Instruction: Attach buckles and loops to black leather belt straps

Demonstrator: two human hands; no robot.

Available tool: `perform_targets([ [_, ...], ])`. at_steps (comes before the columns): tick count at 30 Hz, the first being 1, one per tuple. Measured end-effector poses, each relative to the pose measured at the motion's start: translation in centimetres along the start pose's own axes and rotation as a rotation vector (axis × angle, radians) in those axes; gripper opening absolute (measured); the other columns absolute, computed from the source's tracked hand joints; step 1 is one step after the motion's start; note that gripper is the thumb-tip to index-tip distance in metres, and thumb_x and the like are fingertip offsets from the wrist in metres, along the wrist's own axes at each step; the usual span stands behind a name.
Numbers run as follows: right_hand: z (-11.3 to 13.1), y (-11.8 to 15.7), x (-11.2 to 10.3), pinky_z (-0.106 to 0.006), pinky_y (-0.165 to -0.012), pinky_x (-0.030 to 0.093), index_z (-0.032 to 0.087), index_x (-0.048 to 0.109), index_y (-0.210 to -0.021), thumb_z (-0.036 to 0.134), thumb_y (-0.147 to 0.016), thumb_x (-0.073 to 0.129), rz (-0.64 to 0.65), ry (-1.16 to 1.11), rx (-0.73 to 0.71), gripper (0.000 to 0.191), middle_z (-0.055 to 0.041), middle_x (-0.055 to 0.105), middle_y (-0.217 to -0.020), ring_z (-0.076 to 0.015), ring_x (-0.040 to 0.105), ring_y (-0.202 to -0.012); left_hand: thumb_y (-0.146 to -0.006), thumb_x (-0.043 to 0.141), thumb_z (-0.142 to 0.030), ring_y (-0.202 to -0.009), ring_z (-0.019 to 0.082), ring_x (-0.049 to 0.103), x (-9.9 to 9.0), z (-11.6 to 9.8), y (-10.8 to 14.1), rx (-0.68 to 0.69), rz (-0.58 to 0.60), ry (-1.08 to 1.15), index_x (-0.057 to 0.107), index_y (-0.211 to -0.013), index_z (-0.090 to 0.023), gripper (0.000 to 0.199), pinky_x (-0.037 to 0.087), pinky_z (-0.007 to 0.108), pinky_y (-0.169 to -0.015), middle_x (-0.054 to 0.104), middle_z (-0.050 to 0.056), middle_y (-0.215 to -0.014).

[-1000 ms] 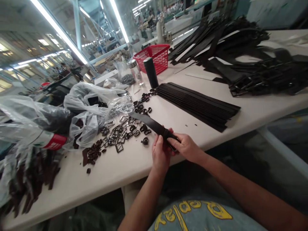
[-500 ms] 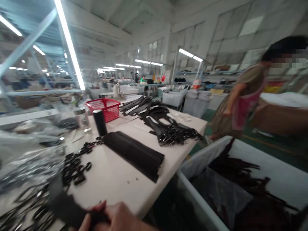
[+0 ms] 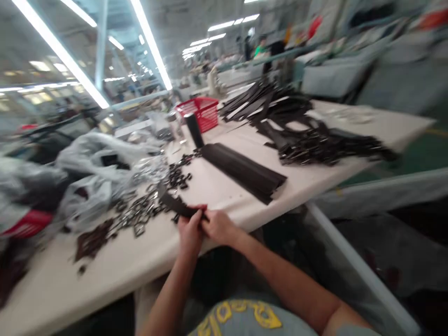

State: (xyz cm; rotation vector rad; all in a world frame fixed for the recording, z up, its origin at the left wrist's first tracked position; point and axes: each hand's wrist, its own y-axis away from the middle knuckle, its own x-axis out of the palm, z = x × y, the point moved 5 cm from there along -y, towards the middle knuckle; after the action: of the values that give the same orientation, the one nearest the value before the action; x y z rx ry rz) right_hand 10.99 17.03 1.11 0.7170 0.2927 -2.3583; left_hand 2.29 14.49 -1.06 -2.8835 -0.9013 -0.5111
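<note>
A dark strap (image 3: pixel 175 204) is held near the table's front edge, its free end reaching up and left over metal rings. My left hand (image 3: pixel 191 229) is closed on the strap's near end. Against it, my right hand (image 3: pixel 217 226) pinches the same end, fingertips touching the left ones. Metal buckles and rings (image 3: pixel 143 208) lie just left of the hands. Beyond them, a flat stack of dark straps (image 3: pixel 243 171) rests on the white table (image 3: pixel 140 263). Blur hides the details between my fingertips.
A black cylinder (image 3: pixel 193 130) stands by a red basket (image 3: pixel 201 113). Piled straps with metal fittings (image 3: pixel 315 144) lie at the back right. Clear plastic bags (image 3: pixel 94 154) cover the left side. A pale bin (image 3: pixel 364 268) stands below the table at right.
The view has swung left and down, so both forearms and more of the table's left side show. The person at the right is out of view. Both hands still hold the strap.
</note>
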Motion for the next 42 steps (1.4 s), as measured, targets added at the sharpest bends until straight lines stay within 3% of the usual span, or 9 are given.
perform_targets([
  [2,-1.1,-0.9,0.8,-0.029,-0.069,0.05,0.009,0.069,-0.11,0.023,-0.094,0.047,0.03,-0.05,-0.018,0.031,-0.0148,0.077,-0.089,-0.0229,0.071,-0.08,-0.076,0.079,-0.029,-0.077,0.015,0.068,-2.1,-0.1,0.3,0.001,-0.031,-0.002,0.066,-0.082,-0.015,0.02,0.057,0.028,-0.072,0.071,0.002,-0.082],
  [4,-1.8,-1.5,1.1,-0.028,-0.064,0.049,0.008,0.07,-0.107,0.024,-0.093,0.046,0.045,-0.075,-0.041,0.031,-0.0138,0.075,-0.078,-0.0221,0.07,-0.07,-0.065,0.084,-0.028,-0.073,0.015,0.068,-2.4,-0.1,0.3,0.004,-0.003,0.035,0.067,-0.078,-0.017,0.024,0.056,0.026,-0.068,0.074,0.002,-0.08],
  [10,-1.9,-1.6,0.7,-0.026,-0.063,0.048,0.015,0.071,-0.106,0.029,-0.093,0.049,0.014,-0.046,-0.105,0.029,-0.0061,0.074,-0.07,-0.02,0.069,-0.068,-0.069,0.08,-0.04,-0.06,0.013,0.064,-1.1,-0.4,0.5,-0.001,0.032,0.07,0.069,-0.077,-0.016,0.028,0.049,0.023,-0.053,0.076,0.006,-0.086],
  [16,-1.4,-1.5,1.1,-0.031,-0.074,0.049,0.012,0.07,-0.114,0.027,-0.091,0.05,-0.041,0.092,-0.087,0.033,-0.0168,0.077,-0.096,-0.0274,0.072,-0.089,-0.065,0.081,-0.035,-0.07,0.017,0.071,-1.8,-0.2,0.0,-0.005,-0.087,0.195,0.064,-0.08,-0.017,0.029,0.054,0.03,-0.077,0.073,0.001,-0.07],
  [21,-1.6,-1.3,1.2,-0.034,-0.079,0.049,0.011,0.067,-0.118,0.028,-0.091,0.048,-0.044,0.129,-0.072,0.037,-0.02,0.076,-0.103,-0.0298,0.072,-0.093,-0.061,0.082,-0.026,-0.082,0.02,0.073,-1.6,0.3,0.0,-0.013,-0.041,0.206,0.063,-0.086,-0.019,0.033,0.053,0.033,-0.087,0.071,-0.001,-0.068],
  [26,-2.3,-1.4,1.0,-0.031,-0.067,0.048,0.012,0.069,-0.1,0.03,-0.09,0.045,-0.022,0.099,-0.063,0.032,-0.0169,0.076,-0.088,-0.027,0.071,-0.078,-0.071,0.076,-0.026,-0.091,0.018,0.07,-1.8,0.3,0.4,0.023,0.015,0.073,0.065,-0.087,-0.02,0.02,0.053,0.031,-0.088,0.074,0.002,-0.089],
  [29,-2.3,-1.4,0.9,-0.028,-0.062,0.047,0.016,0.066,-0.094,0.031,-0.09,0.043,0.008,0.042,-0.077,0.028,-0.009,0.074,-0.077,-0.021,0.069,-0.066,-0.072,0.078,-0.028,-0.092,0.017,0.068,-2.4,-0.3,0.4,0.023,0.02,-0.027,0.068,-0.1,-0.02,0.031,0.053,0.028,-0.084,0.073,0.003,-0.099],
  [34,-2.1,-0.9,1.0,-0.026,-0.059,0.048,0.02,0.061,-0.086,0.035,-0.091,0.045,0.01,-0.08,-0.066,0.022,-0.0036,0.071,-0.067,-0.0176,0.067,-0.057,-0.061,0.088,-0.032,-0.065,0.011,0.062,-3.8,-0.9,0.1,-0.055,-0.06,-0.075,0.071,-0.095,-0.017,0.041,0.051,0.025,-0.067,0.07,-0.001,-0.077],
  [42,-1.8,0.0,0.4,-0.027,-0.059,0.051,0.021,0.057,-0.094,0.037,-0.093,0.051,-0.003,-0.28,-0.033,0.017,-0.0016,0.072,-0.071,-0.0167,0.067,-0.057,-0.058,0.091,-0.033,-0.071,0.012,0.065,-4.7,-0.1,0.1,-0.166,-0.005,0.091,0.078,-0.088,-0.017,0.037,0.051,0.024,-0.071,0.075,0.002,-0.08],
])
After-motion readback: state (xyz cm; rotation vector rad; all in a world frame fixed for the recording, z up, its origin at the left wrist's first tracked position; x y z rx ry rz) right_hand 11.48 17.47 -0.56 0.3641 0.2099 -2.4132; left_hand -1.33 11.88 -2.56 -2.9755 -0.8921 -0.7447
